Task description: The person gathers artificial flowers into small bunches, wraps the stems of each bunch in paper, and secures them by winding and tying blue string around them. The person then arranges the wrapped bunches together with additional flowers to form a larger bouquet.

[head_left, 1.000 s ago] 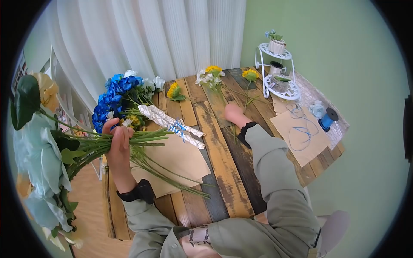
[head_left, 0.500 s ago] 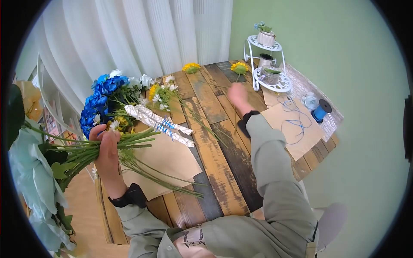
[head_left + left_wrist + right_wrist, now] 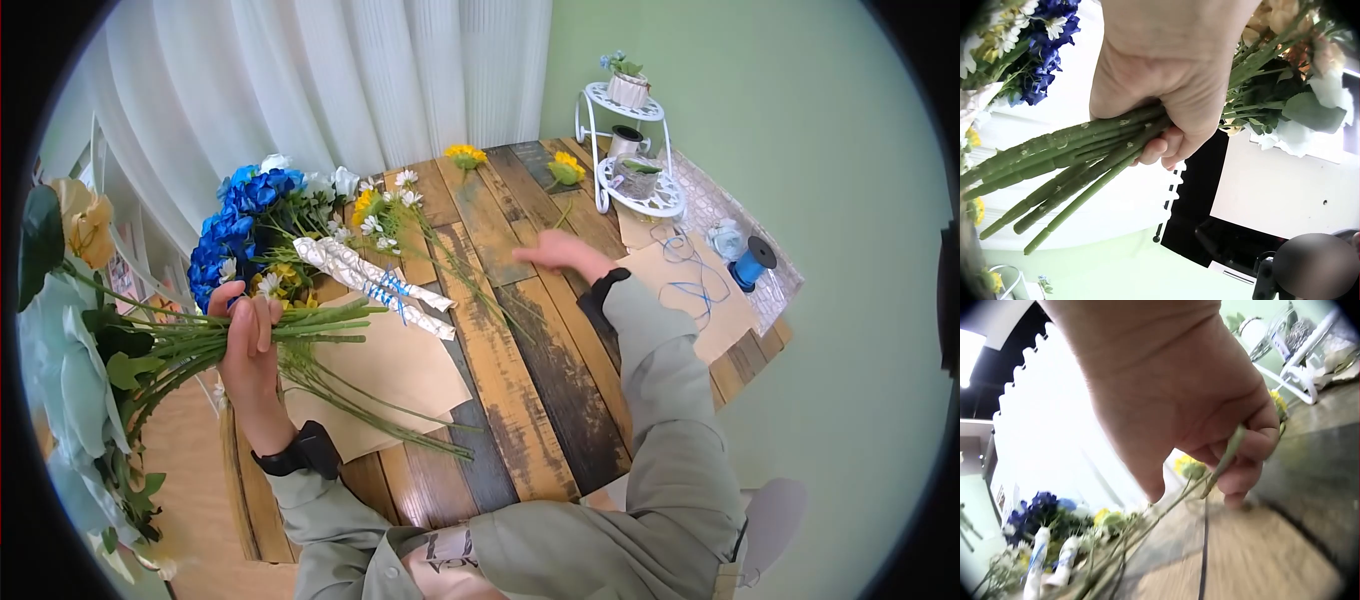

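In the head view my left hand [image 3: 250, 350] grips a bunch of green stems [image 3: 310, 328], raised over the table's left side. Its large pale-blue flowers [image 3: 70, 350] hang out to the left. The left wrist view shows the cut stem ends [image 3: 1054, 181] jutting past my thumb. Low over the far middle of the table, my right hand [image 3: 560, 250] has its fingers curled about a short green stem [image 3: 1225, 459], its thumb held apart. Beyond that hand are two sunflowers, one right [image 3: 566, 168] and one farther left [image 3: 465, 156]. White daisies [image 3: 385, 215] lie left of it.
A blue-flower bouquet [image 3: 235, 220] with white-wrapped handles [image 3: 370, 275] lies at the table's left. Loose stems [image 3: 390, 420] cross brown paper [image 3: 400, 370]. At right are a white two-tier stand [image 3: 640, 190], a blue ribbon spool [image 3: 750, 262], and another brown sheet [image 3: 680, 290].
The white daisies have shifted left from the back middle, beside a sunflower near the blue bouquet. My right hand went from the daisy stems to the right sunflower's stem; my left hand keeps its bunch.
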Demonstrator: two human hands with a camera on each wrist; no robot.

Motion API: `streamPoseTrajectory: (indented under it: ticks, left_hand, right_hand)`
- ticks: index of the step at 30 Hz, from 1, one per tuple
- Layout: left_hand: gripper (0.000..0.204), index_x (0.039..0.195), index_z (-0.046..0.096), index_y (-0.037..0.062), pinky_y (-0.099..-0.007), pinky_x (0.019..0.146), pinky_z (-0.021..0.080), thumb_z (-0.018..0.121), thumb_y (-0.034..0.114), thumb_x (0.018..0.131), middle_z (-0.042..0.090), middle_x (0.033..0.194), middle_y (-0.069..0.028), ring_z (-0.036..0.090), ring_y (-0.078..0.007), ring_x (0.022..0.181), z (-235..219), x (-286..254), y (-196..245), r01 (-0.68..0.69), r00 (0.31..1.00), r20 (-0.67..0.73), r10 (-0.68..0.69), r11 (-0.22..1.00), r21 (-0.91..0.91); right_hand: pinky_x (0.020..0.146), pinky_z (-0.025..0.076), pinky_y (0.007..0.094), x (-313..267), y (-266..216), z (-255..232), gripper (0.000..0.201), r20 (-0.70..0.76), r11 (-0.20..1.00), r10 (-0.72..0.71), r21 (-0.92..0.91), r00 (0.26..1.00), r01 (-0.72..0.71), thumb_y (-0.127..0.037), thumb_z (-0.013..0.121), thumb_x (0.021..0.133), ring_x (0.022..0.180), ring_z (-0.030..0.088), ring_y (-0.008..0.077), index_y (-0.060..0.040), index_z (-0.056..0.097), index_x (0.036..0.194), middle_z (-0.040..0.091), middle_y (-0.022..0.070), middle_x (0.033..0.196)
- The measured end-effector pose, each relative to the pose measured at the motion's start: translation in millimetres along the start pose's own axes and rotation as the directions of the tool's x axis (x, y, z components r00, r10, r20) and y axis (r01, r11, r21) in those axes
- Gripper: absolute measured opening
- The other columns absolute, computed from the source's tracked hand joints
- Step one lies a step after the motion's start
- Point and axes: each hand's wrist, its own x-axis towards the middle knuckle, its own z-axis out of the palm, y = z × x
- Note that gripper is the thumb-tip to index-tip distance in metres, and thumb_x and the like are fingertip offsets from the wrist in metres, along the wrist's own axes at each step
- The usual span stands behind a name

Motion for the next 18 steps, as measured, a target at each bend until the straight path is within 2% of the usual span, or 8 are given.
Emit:
streamPoseTrajectory:
  ticks: [1,3,4,6,8,10,14,18]
  left_hand:
    - [0.023,0.114,0.054,0.0064,-0.0277,0.066,0.032,0.047,0.006,0.093,0.031,0.054,0.0072,0.031,-0.0047,0.051,0.1,0.4,-0.2,0.005,1.000,-0.002,-0.005,1.000,0.000]
    - [0.023,0.115,0.055,0.0072,-0.0276,0.066,0.032,0.047,0.006,0.093,0.030,0.054,0.0074,0.030,-0.0045,0.051,-0.6,2.1,-0.2,0.007,0.999,0.033,-0.007,1.000,-0.002]
    - [0.023,0.115,0.055,0.0072,-0.0276,0.066,0.032,0.047,0.006,0.093,0.030,0.054,0.0074,0.030,-0.0045,0.051,-0.1,3.3,0.0,0.009,1.000,0.029,-0.009,1.000,0.000]
    - [0.024,0.115,0.055,0.0080,-0.0275,0.066,0.031,0.047,0.006,0.093,0.030,0.053,0.0075,0.030,-0.0045,0.051,2.9,2.7,0.3,-0.001,0.999,0.033,0.001,1.000,-0.006]
    - [0.024,0.114,0.055,0.0080,-0.0276,0.065,0.031,0.047,0.005,0.093,0.030,0.053,0.0075,0.030,-0.0044,0.050,6.7,1.4,2.3,-0.004,1.000,0.021,0.004,1.000,-0.005]
    - [0.024,0.114,0.056,0.0080,-0.0276,0.065,0.031,0.047,0.005,0.093,0.030,0.053,0.0074,0.030,-0.0044,0.050,7.4,3.0,4.7,-0.016,1.000,0.024,0.016,1.000,0.000]
    - [0.023,0.113,0.056,0.0074,-0.0279,0.065,0.032,0.046,0.004,0.092,0.029,0.053,0.0073,0.029,-0.0050,0.050,3.0,3.1,7.9,-0.028,0.999,0.019,0.029,0.999,-0.021]
    - [0.022,0.112,0.055,0.0074,-0.0279,0.064,0.031,0.047,0.005,0.092,0.029,0.053,0.0073,0.030,-0.0053,0.050,4.7,3.4,8.8,-0.029,0.998,0.061,0.030,0.999,-0.026]
  right_hand:
    - [0.068,0.050,0.0405,-2.1,-5.2,13.1,0.062,0.005,1.000,0.001,0.001,1.000,-0.001,-0.056,0.050,0.083,0.073,0.066,0.0275,0.0036,0.065,0.075,0.067,0.0179,0.079]
    - [0.067,0.051,0.0403,-0.6,-13.3,33.8,0.076,-0.388,0.996,-0.055,-0.082,0.920,0.026,-0.068,0.042,0.083,0.058,0.063,0.0267,0.0039,0.061,0.067,0.063,0.0134,0.063]
    - [0.067,0.051,0.0403,-2.4,-21.5,27.7,0.076,-0.384,0.996,-0.058,-0.083,0.921,0.028,-0.068,0.042,0.083,0.058,0.063,0.0267,0.0039,0.061,0.067,0.063,0.0134,0.063]
    - [0.070,0.051,0.0412,-5.9,-40.0,5.1,0.075,-0.129,0.927,0.181,0.353,0.975,-0.125,-0.069,0.044,0.081,0.063,0.064,0.0286,0.0030,0.065,0.075,0.064,0.0129,0.065]
    - [0.062,0.052,0.0396,10.8,-48.1,15.3,0.067,-0.106,0.928,0.183,0.346,0.977,-0.136,-0.063,0.049,0.081,0.066,0.066,0.0296,0.0027,0.064,0.081,0.066,0.0164,0.079]
    - [0.061,0.052,0.0388,25.7,-59.0,35.9,0.055,-0.472,0.999,0.013,-0.035,0.881,-0.034,-0.052,0.054,0.082,0.074,0.067,0.0301,0.0026,0.062,0.084,0.066,0.0193,0.090]
    - [0.076,0.050,0.0428,35.1,-77.4,37.3,0.028,-0.284,0.993,-0.006,0.113,0.959,0.039,-0.021,0.056,0.082,0.094,0.062,0.0344,0.0006,0.062,0.098,0.065,0.0192,0.101]
    - [0.075,0.049,0.0449,44.3,-73.3,58.1,0.023,-0.431,0.938,-0.344,-0.199,0.834,0.284,-0.011,0.050,0.081,0.092,0.061,0.0364,0.0036,0.052,0.098,0.061,0.0225,0.096]
